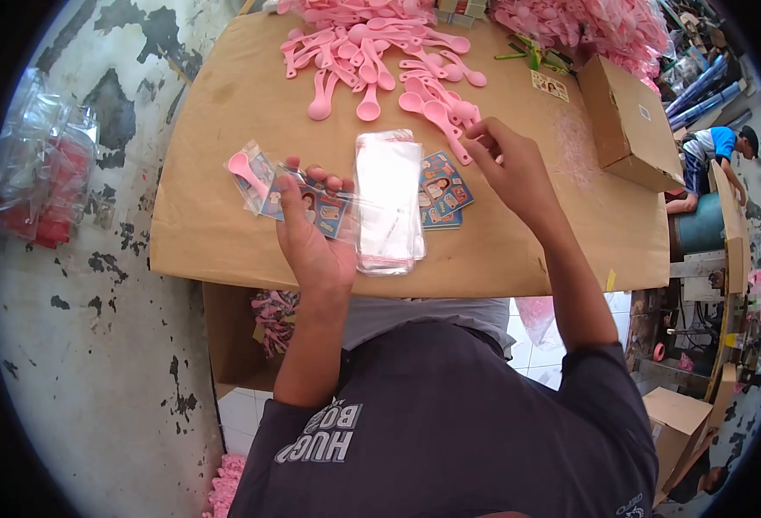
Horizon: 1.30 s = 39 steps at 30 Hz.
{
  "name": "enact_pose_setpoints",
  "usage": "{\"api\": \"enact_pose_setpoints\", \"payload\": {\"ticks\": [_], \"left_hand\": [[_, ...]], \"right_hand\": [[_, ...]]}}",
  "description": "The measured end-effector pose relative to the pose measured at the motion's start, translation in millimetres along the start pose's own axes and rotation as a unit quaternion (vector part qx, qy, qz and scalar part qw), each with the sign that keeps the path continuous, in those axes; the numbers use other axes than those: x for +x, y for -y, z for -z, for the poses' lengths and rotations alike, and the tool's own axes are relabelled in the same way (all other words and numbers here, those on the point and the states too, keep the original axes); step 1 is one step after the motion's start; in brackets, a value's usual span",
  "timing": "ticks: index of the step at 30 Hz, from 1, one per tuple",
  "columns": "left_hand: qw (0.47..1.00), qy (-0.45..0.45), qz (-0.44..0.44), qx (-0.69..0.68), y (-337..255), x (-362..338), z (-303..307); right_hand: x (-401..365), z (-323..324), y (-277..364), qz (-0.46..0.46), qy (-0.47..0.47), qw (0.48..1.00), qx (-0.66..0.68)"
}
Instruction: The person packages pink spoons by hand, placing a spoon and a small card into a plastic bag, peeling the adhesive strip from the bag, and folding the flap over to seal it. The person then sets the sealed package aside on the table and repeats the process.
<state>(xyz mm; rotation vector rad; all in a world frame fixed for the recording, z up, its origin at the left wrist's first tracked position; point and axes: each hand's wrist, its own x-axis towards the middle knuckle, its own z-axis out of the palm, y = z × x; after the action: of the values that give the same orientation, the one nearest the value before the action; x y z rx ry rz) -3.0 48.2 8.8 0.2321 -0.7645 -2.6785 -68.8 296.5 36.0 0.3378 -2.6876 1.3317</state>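
Head view, left hand: the left hand (315, 233) has its thumb over a printed card (322, 211) in clear film, fingers curled behind; probably gripped by the side to keep the film's other end free.
Right hand: the right hand (514, 168) has bent fingers, thumb near the fingertips, beside the nearest spoon (442, 121); can't tell if touching or pinching.
Bag stack: clear bags (387, 207) lie flat between the hands, likely for short reach from either side; glare hides detail.
Card stack: printed cards (446, 186) sit right of the bags, partly covered by them.
Bagged spoon: pink spoon in film (247, 167) lies left of the left hand, apart from the loose ones.
Spoon pile: loose pink spoons (363, 56) overlap at the far side; tangled handles could snag.
Obstacles: carton (626, 121) bounds the right side of the table (225, 233); green item (531, 53) near the spoons.
Background: co-worker (721, 142) bent over, well apart.
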Motion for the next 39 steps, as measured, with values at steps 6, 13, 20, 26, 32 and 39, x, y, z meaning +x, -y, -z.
{"api": "enact_pose_setpoints", "payload": {"ticks": [6,13,20,26,32,39], "left_hand": [[1.000,0.019,-0.007,-0.002,1.1,-3.6,4.2],[0.998,0.021,-0.063,-0.003,-11.8,8.2,14.1],[0.997,0.008,-0.072,-0.039,-11.1,18.4,17.4],[0.999,0.050,0.016,-0.009,10.8,2.9,3.0],[0.992,0.068,0.099,-0.028,21.3,-10.4,-6.1],[0.976,0.093,0.188,-0.065,32.0,-24.0,-16.5]], "right_hand": [[23.0,-31.6,-28.3,0.091,-0.031,0.958,-0.271],[4.6,-14.4,-8.6,0.079,-0.036,0.984,-0.157],[-71.5,-5.5,45.5,-0.181,0.221,0.936,0.206],[-77.1,-29.7,44.6,-0.118,0.232,0.925,0.276],[-80.7,-47.9,35.7,-0.105,0.161,0.866,0.461],[-85.9,-71.2,19.9,-0.076,0.047,0.914,0.396]]}}
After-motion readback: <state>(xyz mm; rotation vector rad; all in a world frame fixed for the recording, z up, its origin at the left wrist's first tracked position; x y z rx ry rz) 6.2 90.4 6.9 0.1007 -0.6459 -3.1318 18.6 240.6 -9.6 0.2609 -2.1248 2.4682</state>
